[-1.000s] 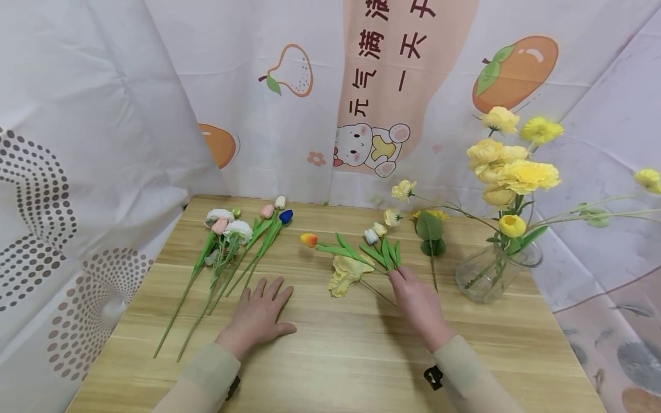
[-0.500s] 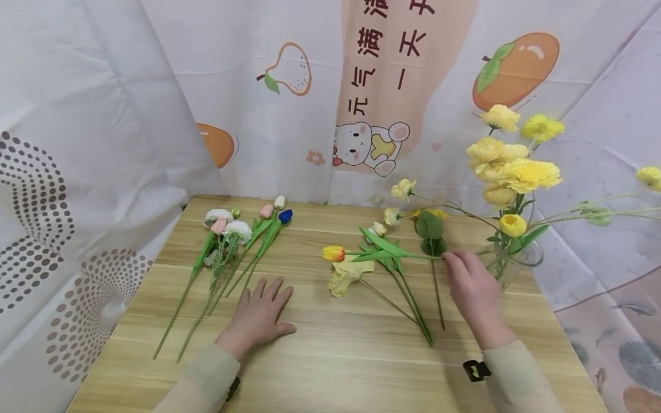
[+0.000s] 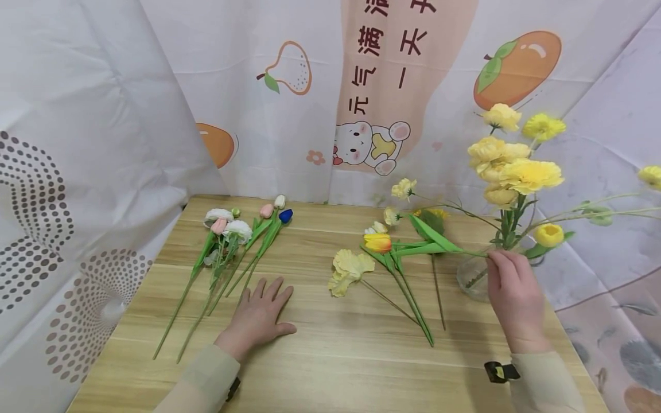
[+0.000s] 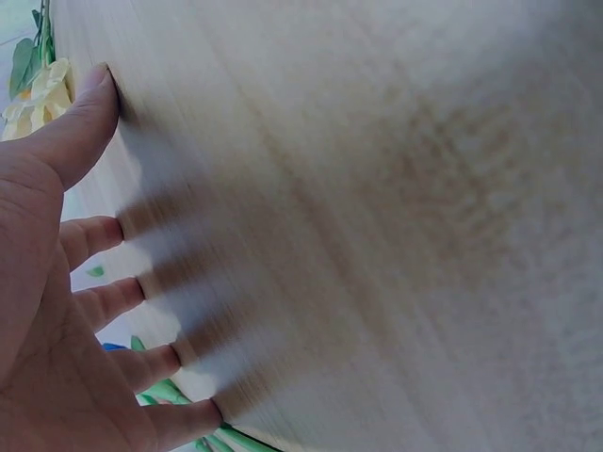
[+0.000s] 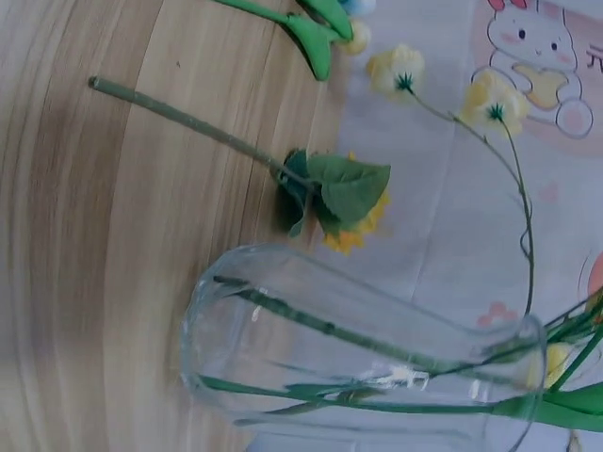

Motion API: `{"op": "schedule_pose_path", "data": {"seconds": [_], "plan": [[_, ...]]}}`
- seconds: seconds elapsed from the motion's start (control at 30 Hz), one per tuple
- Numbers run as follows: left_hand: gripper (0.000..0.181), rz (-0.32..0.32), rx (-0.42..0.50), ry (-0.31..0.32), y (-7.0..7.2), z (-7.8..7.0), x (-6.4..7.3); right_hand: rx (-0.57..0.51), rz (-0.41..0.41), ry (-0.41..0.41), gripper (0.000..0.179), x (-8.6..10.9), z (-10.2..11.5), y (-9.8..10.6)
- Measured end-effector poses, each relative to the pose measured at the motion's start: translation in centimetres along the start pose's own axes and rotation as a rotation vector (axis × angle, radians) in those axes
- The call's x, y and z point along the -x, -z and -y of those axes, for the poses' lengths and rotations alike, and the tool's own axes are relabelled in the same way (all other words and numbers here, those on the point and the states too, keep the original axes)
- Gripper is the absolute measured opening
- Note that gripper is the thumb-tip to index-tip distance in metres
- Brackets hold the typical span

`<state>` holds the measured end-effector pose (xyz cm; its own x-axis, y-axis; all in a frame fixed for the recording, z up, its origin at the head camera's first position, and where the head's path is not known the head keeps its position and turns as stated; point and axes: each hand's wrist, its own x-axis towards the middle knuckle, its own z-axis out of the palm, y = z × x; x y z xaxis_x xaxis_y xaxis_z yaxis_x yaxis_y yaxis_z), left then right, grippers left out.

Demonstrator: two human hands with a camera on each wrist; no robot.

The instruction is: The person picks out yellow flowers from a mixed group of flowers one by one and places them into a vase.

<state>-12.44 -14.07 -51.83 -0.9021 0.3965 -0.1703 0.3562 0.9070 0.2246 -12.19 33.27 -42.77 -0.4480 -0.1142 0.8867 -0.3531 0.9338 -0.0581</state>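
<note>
My right hand [image 3: 516, 301] pinches the thin green stem of an orange-and-yellow tulip [image 3: 378, 242], beside a glass vase [image 3: 471, 281]. The tulip's head points left, above the flowers on the table. Yellow flowers [image 3: 529, 175] stand in the vase, and a yellow tulip [image 3: 549, 235] leans out at its right, partly behind my hand. In the right wrist view, stems show through the vase wall [image 5: 203, 311]; neither hand is visible there. My left hand [image 3: 260, 315] rests on the tabletop with fingers spread; the left wrist view shows its fingertips [image 4: 162, 358] touching the wood.
White, pink and blue flowers [image 3: 237, 232] lie at the left of the wooden table [image 3: 310, 367]. A ruffled pale yellow flower [image 3: 348, 269] and white tulips lie mid-table. A leafy yellow flower [image 5: 349, 188] lies near the vase. Printed curtains hang behind and at both sides.
My right hand has lifted the orange-and-yellow tulip off the pile and carried it right, to the vase. The yellow tulip in the vase has shifted right. My left hand has stayed put.
</note>
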Motion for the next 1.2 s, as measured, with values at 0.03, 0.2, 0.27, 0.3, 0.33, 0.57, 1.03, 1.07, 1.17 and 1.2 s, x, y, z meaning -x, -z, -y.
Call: {"op": "schedule_pose_path", "data": {"seconds": [0.03,0.2,0.27,0.3,0.33,0.57,1.03,1.07,1.17,1.2], "plan": [[0.087,0.000,0.002,0.000,0.0,0.0,0.0,-0.002,-0.009,-0.021,0.014,0.1,-0.3,0.0],[0.087,0.009,0.012,0.004,0.0,0.0,0.0,0.020,0.005,-0.123,0.013,0.6,-1.6,0.3],[0.087,0.009,0.014,0.001,0.0,-0.1,0.1,0.036,0.010,-0.171,0.013,0.7,-2.0,0.3],[0.087,0.010,0.014,0.000,0.1,-0.1,0.1,0.040,0.006,-0.195,0.013,0.8,-2.2,0.4],[0.086,0.012,0.016,-0.001,0.1,-0.1,0.1,0.046,0.000,-0.221,0.014,0.8,-2.4,0.4],[0.086,0.010,0.013,-0.009,0.1,-0.1,0.1,0.081,-0.056,-0.366,0.019,1.3,-3.3,0.7],[0.088,0.015,0.008,-0.007,-0.2,0.1,-0.1,0.060,0.028,-0.660,0.047,1.3,-5.0,1.2],[0.088,0.016,0.006,-0.006,-0.2,0.0,-0.1,0.065,0.034,-0.659,0.046,1.3,-5.1,1.3],[0.088,0.018,0.002,-0.004,-0.2,0.0,-0.1,0.088,0.053,-0.657,0.042,1.3,-5.3,1.3],[0.088,0.018,0.001,-0.003,-0.2,0.0,-0.1,0.095,0.065,-0.678,0.041,1.4,-5.3,1.2]]}}
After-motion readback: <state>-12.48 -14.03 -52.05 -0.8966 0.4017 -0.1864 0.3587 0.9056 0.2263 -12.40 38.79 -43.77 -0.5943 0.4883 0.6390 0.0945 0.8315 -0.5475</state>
